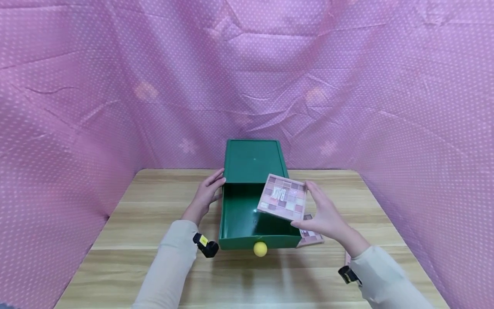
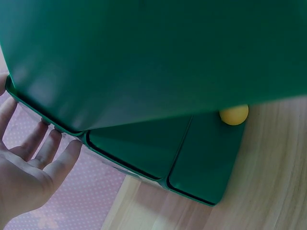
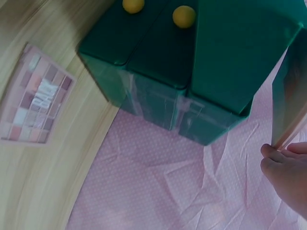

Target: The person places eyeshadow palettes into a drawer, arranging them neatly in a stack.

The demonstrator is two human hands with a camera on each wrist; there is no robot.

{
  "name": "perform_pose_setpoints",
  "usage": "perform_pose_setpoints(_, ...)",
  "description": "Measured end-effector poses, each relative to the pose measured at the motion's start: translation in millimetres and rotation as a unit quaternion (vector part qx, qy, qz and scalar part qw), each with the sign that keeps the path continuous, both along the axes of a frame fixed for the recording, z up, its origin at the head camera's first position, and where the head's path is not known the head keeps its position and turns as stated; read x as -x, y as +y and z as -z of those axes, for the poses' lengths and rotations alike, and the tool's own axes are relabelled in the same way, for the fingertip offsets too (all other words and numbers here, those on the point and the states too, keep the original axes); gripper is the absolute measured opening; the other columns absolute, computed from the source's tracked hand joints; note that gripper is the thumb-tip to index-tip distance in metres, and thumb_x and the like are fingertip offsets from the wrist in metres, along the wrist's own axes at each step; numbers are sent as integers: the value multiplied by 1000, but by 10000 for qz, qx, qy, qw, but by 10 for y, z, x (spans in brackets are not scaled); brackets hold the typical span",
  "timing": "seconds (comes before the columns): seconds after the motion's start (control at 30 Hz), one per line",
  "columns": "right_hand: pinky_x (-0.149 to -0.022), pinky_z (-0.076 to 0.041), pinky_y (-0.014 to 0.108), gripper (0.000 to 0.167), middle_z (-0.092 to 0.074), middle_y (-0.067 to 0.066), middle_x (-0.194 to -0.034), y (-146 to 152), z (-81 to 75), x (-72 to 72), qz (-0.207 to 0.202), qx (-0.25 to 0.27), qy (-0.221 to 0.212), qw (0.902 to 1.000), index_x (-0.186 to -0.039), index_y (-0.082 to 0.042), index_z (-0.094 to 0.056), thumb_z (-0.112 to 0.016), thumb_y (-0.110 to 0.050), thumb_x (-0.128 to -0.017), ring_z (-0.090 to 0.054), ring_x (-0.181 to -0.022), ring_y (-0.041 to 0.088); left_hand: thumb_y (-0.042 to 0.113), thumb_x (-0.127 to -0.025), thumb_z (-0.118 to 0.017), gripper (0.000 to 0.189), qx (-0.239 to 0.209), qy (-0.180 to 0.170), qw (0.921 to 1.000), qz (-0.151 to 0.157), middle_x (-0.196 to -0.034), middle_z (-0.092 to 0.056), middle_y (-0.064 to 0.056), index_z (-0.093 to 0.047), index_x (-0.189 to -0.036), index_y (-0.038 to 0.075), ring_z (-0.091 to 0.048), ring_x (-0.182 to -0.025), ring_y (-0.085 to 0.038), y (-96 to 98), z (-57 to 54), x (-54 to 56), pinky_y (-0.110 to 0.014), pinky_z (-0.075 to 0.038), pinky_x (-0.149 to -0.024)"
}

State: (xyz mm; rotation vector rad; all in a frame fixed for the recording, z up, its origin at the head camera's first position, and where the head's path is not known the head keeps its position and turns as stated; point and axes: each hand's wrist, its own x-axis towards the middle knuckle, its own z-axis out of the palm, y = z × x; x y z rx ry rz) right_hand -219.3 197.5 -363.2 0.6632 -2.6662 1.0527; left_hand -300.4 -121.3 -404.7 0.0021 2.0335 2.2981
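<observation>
A green drawer cabinet (image 1: pixel 254 161) stands on the table, its top drawer (image 1: pixel 239 229) pulled out towards me; a round yellow knob (image 1: pixel 260 249) is on the drawer front. My left hand (image 1: pixel 206 195) touches the cabinet's left side; the left wrist view shows its extended fingers (image 2: pixel 66 160) with their tips against the edge. Above the drawer's right part, tilted, is a pink eyeshadow palette (image 1: pixel 283 197). My right hand (image 1: pixel 326 216) pinches it by its right edge between thumb and fingers. The palette hides part of the drawer's inside.
A second palette (image 3: pixel 36 98) lies on the table to the right of the cabinet, partly hidden in the head view. Near my right wrist shows a pink edge (image 1: pixel 347 257) of another item. Below the pulled-out drawer are lower drawers with yellow knobs (image 3: pixel 133 5). Pink dotted cloth (image 1: pixel 247 77) surrounds the table.
</observation>
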Motion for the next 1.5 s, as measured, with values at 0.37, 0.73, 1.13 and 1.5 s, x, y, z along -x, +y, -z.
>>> perform_pose_setpoints(0.37, -93, -25, 50, 107, -22, 14, -138, -334, 0, 83, -681, -183, -196, 9973, -135, 0, -19, -75, -46, -57, -23, -122, 27, 28, -83, -57, 45, 156, -69, 9998, -109, -127, -42, -3, -46, -126, 23, -38, -114, -19, 7, -2, -2, -45, -37, -88)
perform_pose_setpoints(0.73, -94, -29, 45, 108, -17, 10, -140, -515, 77, 96, -936, -518, -573, 9926, -136, -3, -18, -72, -53, -57, -23, -122, 23, 25, -85, -55, 46, 35, 79, 9999, 70, -128, -38, -6, -43, -129, 20, -35, -115, -23, 33, -2, -23, -45, -37, -87)
perform_pose_setpoints(1.13, -93, -29, 45, 105, -18, 13, -140, -665, 131, 171, -1249, -716, -894, 9855, -136, -4, -20, -73, -49, -58, -23, -123, 25, 29, -84, -56, 46, 198, 22, 9998, -5, -126, -41, -2, -44, -127, 23, -39, -113, -20, 6, 30, 11, -40, -41, -84)
perform_pose_setpoints(1.5, -95, -29, 39, 97, -20, 15, -138, -799, 170, 248, -1555, -904, -1167, 9767, -134, 0, -22, -74, -38, -62, -27, -121, 24, 27, -84, -56, 46, 69, 66, 10000, 0, -127, -40, -4, -44, -128, 22, -37, -115, -22, -5, 28, 30, -44, -38, -86)
